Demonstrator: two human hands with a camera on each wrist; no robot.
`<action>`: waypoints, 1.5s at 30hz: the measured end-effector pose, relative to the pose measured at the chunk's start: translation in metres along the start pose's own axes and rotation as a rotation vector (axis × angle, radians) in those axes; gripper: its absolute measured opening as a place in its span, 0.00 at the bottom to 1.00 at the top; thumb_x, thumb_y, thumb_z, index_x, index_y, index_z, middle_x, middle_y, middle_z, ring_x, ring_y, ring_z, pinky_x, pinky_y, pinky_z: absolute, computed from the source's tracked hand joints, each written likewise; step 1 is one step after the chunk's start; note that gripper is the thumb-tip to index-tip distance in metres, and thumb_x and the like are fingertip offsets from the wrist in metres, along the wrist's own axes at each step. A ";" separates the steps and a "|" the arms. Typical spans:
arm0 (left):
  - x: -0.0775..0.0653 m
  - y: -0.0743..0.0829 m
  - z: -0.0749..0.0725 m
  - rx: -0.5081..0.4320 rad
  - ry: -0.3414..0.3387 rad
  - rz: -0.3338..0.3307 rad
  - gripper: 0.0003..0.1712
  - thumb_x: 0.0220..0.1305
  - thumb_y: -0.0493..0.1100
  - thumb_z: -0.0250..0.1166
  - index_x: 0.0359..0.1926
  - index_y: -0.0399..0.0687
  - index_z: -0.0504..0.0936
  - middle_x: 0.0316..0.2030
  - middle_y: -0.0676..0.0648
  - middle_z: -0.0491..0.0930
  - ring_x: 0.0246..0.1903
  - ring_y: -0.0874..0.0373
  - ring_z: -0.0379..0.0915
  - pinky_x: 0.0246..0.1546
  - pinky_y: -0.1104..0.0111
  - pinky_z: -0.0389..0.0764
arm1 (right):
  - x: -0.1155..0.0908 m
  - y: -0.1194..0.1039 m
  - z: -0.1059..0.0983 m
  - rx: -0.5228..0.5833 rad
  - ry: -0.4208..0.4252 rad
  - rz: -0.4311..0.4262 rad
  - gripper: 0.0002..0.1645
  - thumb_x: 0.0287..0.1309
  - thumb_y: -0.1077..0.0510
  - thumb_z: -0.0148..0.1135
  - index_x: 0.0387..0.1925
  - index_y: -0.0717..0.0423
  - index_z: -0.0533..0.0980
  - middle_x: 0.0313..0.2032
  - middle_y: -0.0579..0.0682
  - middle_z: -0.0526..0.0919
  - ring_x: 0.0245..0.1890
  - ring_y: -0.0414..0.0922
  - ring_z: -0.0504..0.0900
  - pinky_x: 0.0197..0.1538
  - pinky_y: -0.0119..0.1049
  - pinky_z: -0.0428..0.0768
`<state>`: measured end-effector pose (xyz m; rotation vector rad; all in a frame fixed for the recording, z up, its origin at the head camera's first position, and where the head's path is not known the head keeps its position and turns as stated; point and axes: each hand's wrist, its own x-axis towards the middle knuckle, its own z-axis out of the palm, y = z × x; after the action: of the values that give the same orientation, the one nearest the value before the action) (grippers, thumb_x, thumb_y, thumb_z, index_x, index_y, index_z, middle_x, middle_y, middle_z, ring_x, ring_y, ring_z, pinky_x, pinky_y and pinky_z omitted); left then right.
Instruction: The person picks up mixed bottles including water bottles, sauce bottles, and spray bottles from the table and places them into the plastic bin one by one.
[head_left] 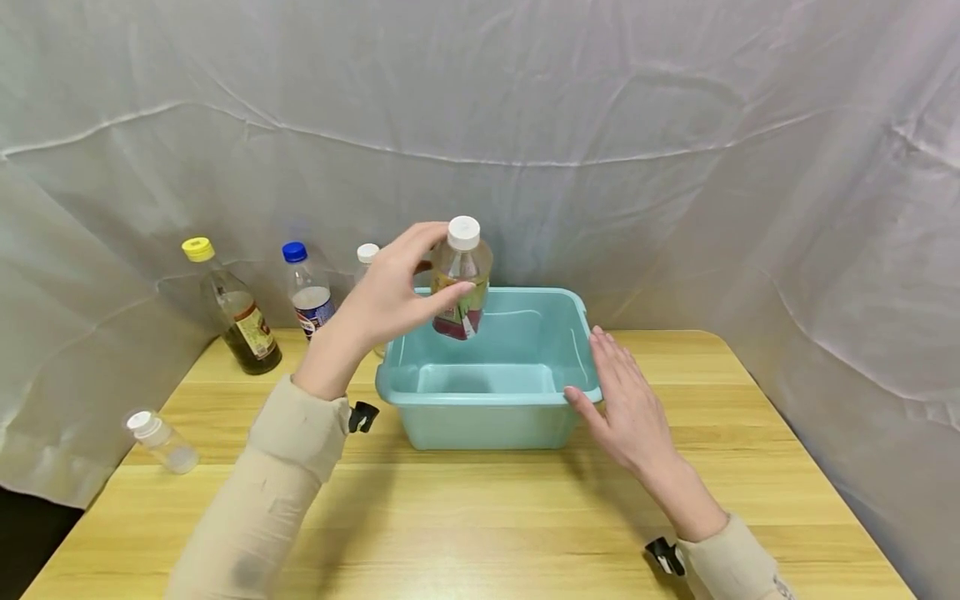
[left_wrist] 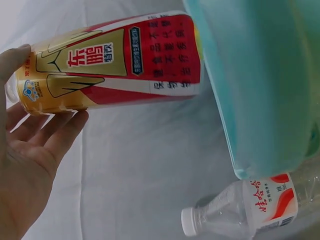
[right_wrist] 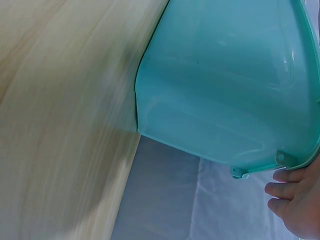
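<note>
My left hand (head_left: pixel 397 287) grips a plastic drink bottle (head_left: pixel 462 279) by its upper part, thumb on the near side. The bottle has a white cap and a gold and red label (left_wrist: pixel 115 60), and it is upright over the left part of a teal plastic basin (head_left: pixel 487 417). In the left wrist view the bottle's lower end is close to the basin's rim. My right hand (head_left: pixel 630 408) rests at the basin's right rim with straight fingers, the thumb at the near right corner. In the right wrist view its fingertips (right_wrist: pixel 280 190) show beside the rim.
Left of the basin stand a yellow-capped bottle of dark liquid (head_left: pixel 243 321), a blue-capped bottle (head_left: pixel 311 296) and a white-capped clear bottle (left_wrist: pixel 235 210), partly hidden by the left hand in the head view. A small clear bottle (head_left: pixel 163 442) is at the table's left edge. Grey cloth (head_left: pixel 600 125) hangs behind.
</note>
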<state>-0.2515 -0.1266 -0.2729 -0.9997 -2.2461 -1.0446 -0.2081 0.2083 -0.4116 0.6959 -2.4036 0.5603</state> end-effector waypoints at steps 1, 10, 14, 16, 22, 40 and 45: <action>0.003 0.000 0.001 0.006 -0.019 -0.005 0.35 0.65 0.42 0.75 0.69 0.41 0.73 0.63 0.45 0.75 0.57 0.54 0.75 0.59 0.61 0.83 | 0.000 0.000 0.000 -0.001 -0.001 0.000 0.51 0.77 0.30 0.44 0.76 0.70 0.60 0.77 0.64 0.62 0.76 0.62 0.63 0.81 0.49 0.55; 0.028 0.000 0.009 -0.038 -0.174 -0.098 0.34 0.66 0.47 0.74 0.69 0.46 0.74 0.61 0.49 0.76 0.56 0.58 0.74 0.59 0.62 0.83 | 0.000 -0.002 0.000 -0.001 -0.006 0.002 0.51 0.77 0.30 0.44 0.76 0.70 0.60 0.76 0.64 0.62 0.76 0.62 0.63 0.81 0.48 0.54; 0.039 -0.001 0.014 -0.086 -0.233 -0.143 0.34 0.66 0.47 0.74 0.69 0.46 0.74 0.58 0.49 0.77 0.56 0.56 0.75 0.59 0.63 0.82 | 0.000 -0.003 -0.001 0.001 -0.015 0.010 0.50 0.77 0.32 0.46 0.76 0.70 0.60 0.77 0.64 0.62 0.76 0.62 0.62 0.81 0.47 0.54; 0.044 -0.001 0.017 -0.108 -0.256 -0.170 0.34 0.66 0.47 0.74 0.69 0.45 0.74 0.58 0.48 0.78 0.57 0.55 0.76 0.60 0.64 0.82 | 0.000 -0.003 -0.001 0.003 -0.016 0.012 0.50 0.77 0.32 0.46 0.76 0.70 0.60 0.77 0.64 0.62 0.76 0.62 0.62 0.81 0.48 0.54; 0.061 -0.003 0.031 -0.133 -0.308 -0.223 0.36 0.67 0.48 0.74 0.70 0.45 0.72 0.59 0.48 0.79 0.58 0.55 0.77 0.59 0.63 0.82 | 0.000 -0.004 -0.003 0.000 -0.023 0.019 0.50 0.77 0.32 0.46 0.77 0.69 0.59 0.77 0.63 0.61 0.77 0.61 0.61 0.81 0.48 0.53; 0.064 -0.032 0.079 -0.096 -0.458 -0.271 0.39 0.61 0.49 0.78 0.70 0.43 0.74 0.63 0.46 0.80 0.60 0.55 0.76 0.61 0.59 0.81 | 0.002 -0.011 -0.001 0.003 -0.046 0.023 0.50 0.77 0.31 0.44 0.78 0.69 0.57 0.78 0.63 0.59 0.77 0.61 0.60 0.80 0.54 0.56; 0.066 -0.036 0.086 -0.122 -0.489 -0.281 0.38 0.60 0.47 0.79 0.68 0.43 0.75 0.62 0.46 0.80 0.60 0.55 0.75 0.64 0.59 0.79 | 0.002 -0.012 -0.001 0.002 -0.042 0.018 0.50 0.77 0.31 0.43 0.78 0.69 0.58 0.78 0.63 0.59 0.77 0.61 0.60 0.79 0.55 0.57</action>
<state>-0.3291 -0.0474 -0.2974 -1.1065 -2.8137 -1.1613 -0.2021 0.1987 -0.4066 0.6947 -2.4510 0.5609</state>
